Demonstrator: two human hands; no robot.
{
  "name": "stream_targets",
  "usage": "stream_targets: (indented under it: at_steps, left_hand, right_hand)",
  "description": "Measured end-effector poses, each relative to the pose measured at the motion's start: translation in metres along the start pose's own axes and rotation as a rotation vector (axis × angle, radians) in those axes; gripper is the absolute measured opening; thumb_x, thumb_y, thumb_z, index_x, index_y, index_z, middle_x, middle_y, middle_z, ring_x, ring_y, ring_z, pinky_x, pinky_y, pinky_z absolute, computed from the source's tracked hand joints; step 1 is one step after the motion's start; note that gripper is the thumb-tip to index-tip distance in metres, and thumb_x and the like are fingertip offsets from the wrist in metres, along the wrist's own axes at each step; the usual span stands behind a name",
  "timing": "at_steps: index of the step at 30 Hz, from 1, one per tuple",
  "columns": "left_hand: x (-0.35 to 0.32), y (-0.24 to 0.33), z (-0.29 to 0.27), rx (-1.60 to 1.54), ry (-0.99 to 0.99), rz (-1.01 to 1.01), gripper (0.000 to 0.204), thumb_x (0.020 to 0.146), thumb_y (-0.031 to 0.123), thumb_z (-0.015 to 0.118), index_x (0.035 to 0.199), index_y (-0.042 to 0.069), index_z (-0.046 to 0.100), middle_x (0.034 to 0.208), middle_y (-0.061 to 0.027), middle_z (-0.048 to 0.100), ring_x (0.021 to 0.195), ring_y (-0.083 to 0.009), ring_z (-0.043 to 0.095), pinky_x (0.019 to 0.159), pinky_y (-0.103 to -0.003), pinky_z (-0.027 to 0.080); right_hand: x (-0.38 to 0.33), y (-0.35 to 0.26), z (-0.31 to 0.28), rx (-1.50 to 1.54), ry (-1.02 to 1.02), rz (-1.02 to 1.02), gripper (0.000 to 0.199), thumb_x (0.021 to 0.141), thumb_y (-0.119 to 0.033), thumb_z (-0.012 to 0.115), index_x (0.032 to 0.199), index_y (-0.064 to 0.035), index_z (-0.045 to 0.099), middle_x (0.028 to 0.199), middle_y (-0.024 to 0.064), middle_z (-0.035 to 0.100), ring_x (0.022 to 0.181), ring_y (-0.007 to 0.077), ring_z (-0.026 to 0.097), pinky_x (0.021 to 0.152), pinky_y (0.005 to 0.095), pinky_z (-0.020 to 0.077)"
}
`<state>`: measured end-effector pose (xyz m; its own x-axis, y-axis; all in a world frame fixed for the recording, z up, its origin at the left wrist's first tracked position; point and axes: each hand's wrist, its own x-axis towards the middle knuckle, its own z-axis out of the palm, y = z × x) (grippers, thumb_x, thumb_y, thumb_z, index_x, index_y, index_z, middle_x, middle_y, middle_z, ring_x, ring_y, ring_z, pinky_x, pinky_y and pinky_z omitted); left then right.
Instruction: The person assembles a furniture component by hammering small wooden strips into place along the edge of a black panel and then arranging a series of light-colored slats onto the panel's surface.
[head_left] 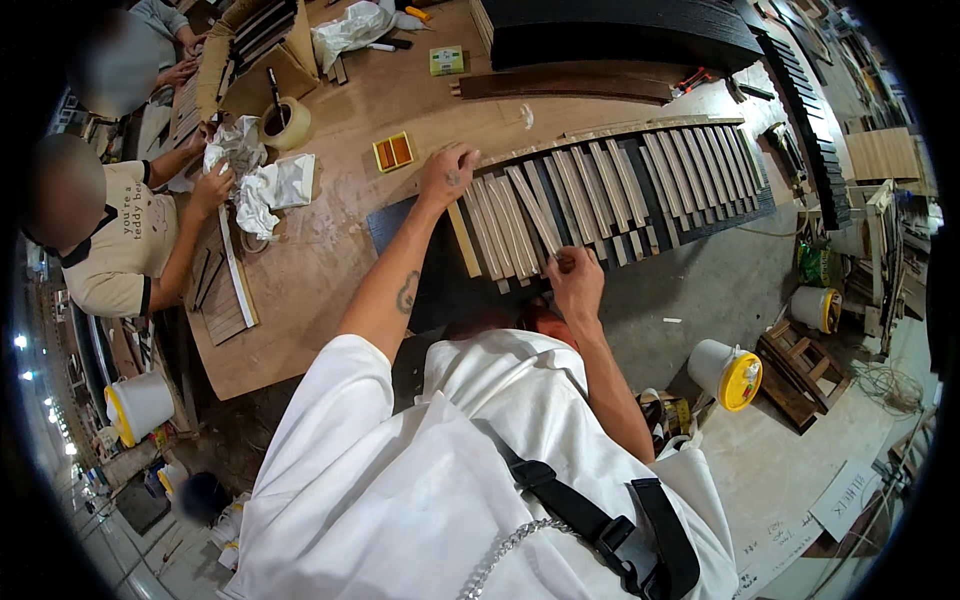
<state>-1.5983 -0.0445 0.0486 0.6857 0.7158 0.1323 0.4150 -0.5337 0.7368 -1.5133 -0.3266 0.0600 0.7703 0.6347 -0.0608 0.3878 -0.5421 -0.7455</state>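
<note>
A row of thin greyish-brown wooden slats [492, 228] lies side by side over a black board [390, 225] in front of me. One slat [533, 208] sits at a slant to its neighbours. Its near end is at the fingertips of my right hand [577, 285], which is closed in a pinch. By the far left end of the row is my left hand [450, 177], its fingers curled; whatever they hold, if anything, is hidden. A long wooden strip [600, 133] runs along the slats' far ends. A paler slat [464, 241] lies apart at the row's left.
Beyond the row stand a small yellow-edged box [393, 152], a tape roll [286, 124] and a large black block [620, 32]. At the left, a co-worker [125, 230] handles white crumpled wrapping [235, 145]. A yellow-lidded bucket [724, 374] is on the floor at right.
</note>
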Motion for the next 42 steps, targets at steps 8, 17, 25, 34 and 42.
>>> stream_targets:
  at_steps: [8, 17, 25, 34, 42]
  left_hand:
    - [-0.003, -0.005, 0.002, 0.021, 0.016, -0.005, 0.025, 0.088, 0.027, 0.058, 0.089, 0.004, 0.067, 0.086, -0.0169, 0.066, 0.085, -0.0375, 0.062, 0.073, -0.044, 0.047]
    - [-0.001, -0.001, 0.002, 0.004, 0.041, 0.030, 0.024, 0.089, 0.026, 0.058, 0.089, 0.004, 0.066, 0.085, -0.0144, 0.064, 0.080, -0.0363, 0.060, 0.071, -0.043, 0.047]
    - [-0.001, -0.015, 0.005, 0.023, 0.022, 0.016, 0.026, 0.092, 0.028, 0.059, 0.094, 0.004, 0.068, 0.081, -0.0152, 0.068, 0.073, -0.0312, 0.064, 0.065, -0.039, 0.048]
    - [0.000, -0.012, 0.006, 0.041, -0.019, 0.003, 0.033, 0.094, 0.034, 0.057, 0.096, 0.003, 0.068, 0.080, -0.0147, 0.066, 0.073, -0.0301, 0.063, 0.067, -0.040, 0.047]
    - [0.002, -0.016, 0.008, -0.008, -0.031, 0.007, 0.034, 0.094, 0.034, 0.056, 0.096, 0.002, 0.068, 0.084, -0.0164, 0.067, 0.077, -0.0285, 0.063, 0.070, -0.038, 0.048]
  right_hand:
    - [-0.019, 0.010, -0.028, -0.175, 0.108, 0.001, 0.019, 0.079, -0.012, 0.070, 0.094, -0.0029, 0.063, 0.091, 0.0140, 0.060, 0.079, 0.0337, 0.062, 0.069, 0.0429, 0.0501]
    - [0.005, 0.004, -0.010, -0.113, 0.116, -0.069, 0.013, 0.080, -0.010, 0.069, 0.089, -0.0015, 0.067, 0.088, 0.0158, 0.062, 0.077, 0.0338, 0.061, 0.068, 0.0418, 0.0497]
    - [-0.010, -0.002, -0.023, 0.120, -0.112, -0.238, 0.037, 0.080, -0.005, 0.072, 0.115, -0.0032, 0.060, 0.104, 0.0140, 0.059, 0.081, 0.0268, 0.063, 0.068, 0.0358, 0.0524]
    - [-0.012, 0.003, -0.008, 0.051, -0.108, -0.217, 0.033, 0.084, -0.006, 0.068, 0.115, -0.0019, 0.059, 0.102, 0.0141, 0.060, 0.085, 0.0314, 0.062, 0.073, 0.0381, 0.0509]
    - [-0.010, -0.006, 0.003, -0.020, -0.107, -0.261, 0.026, 0.085, -0.007, 0.066, 0.110, -0.0019, 0.061, 0.098, 0.0151, 0.061, 0.088, 0.0354, 0.061, 0.075, 0.0412, 0.0504]
